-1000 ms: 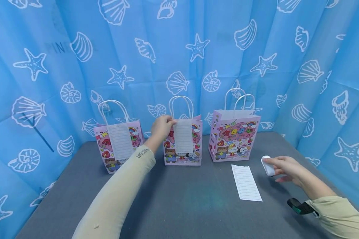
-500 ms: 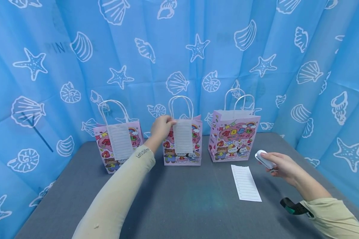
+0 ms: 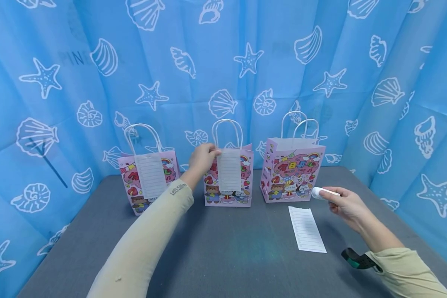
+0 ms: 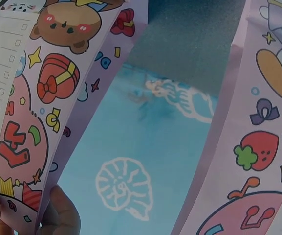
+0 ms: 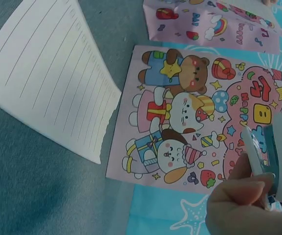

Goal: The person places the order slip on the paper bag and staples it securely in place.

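My left hand [image 3: 203, 159] pinches a lined paper slip [image 3: 229, 169] against the top edge of the middle pink gift bag [image 3: 210, 194]. In the left wrist view, the thumb and fingers [image 4: 60, 215] show on either side of that bag's edge. My right hand [image 3: 348, 207] holds a small white stapler [image 3: 324, 193], raised over the table in front of the right gift bag [image 3: 292, 169]. The stapler's two arms stand apart in the right wrist view. Below it, a loose lined slip [image 3: 307, 229] lies flat on the table.
At the left stands another pink gift bag [image 3: 169, 167] with a lined slip [image 3: 151, 176] hanging over its front. All the bags have white handles. A blue shell-patterned curtain [image 3: 193, 62] closes off the back and sides of the grey table [image 3: 223, 256].
My right hand has moved a little up and to the left, turning the stapler so that it points left. The left hand keeps its grip on the middle bag and slip.
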Available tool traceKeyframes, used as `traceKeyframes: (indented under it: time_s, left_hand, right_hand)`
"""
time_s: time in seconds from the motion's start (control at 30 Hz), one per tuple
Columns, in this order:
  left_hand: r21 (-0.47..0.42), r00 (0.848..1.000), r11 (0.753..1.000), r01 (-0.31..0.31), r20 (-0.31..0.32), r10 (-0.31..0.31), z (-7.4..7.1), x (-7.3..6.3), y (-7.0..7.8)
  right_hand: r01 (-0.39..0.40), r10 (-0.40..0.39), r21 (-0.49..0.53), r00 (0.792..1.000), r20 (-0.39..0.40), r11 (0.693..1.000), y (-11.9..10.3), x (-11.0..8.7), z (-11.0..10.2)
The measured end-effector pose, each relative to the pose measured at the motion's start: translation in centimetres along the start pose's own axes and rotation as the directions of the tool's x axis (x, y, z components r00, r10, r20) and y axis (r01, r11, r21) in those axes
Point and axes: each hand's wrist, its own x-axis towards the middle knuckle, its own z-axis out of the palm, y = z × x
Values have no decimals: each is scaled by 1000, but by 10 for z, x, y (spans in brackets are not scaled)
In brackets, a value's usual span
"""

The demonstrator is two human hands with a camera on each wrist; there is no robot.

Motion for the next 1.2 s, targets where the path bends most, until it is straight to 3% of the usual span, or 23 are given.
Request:
traceKeyframes:
  time_s: [0.13,0.37,0.6,0.73,1.0,1.2]
  left_hand:
    - [-7,1000,1000,-3,18,3,-2,0,0]
    - [29,997,999,-28,74,26,-8,3,1]
    - [51,993,998,-25,115,19,-13,2,4]
    - [41,994,999,-30,109,26,-12,1,5]
    - [23,996,999,-25,83,23,-9,1,4]
    - [41,997,999,-24,74,21,-8,1,4]
  right_hand:
    - [8,-8,22,1000,-1,1000,0,1,5]
    - [18,-16,-27,999,45,999,-2,3,14]
    - [-9,11,98,1000,-22,995,-5,1,17]
    - [5,-1,117,999,-37,993,-5,2,18]
    - [78,-91,245,995,43,967,-5,6,22]
    - [117,-137,180,985,103,977,-5,6,25]
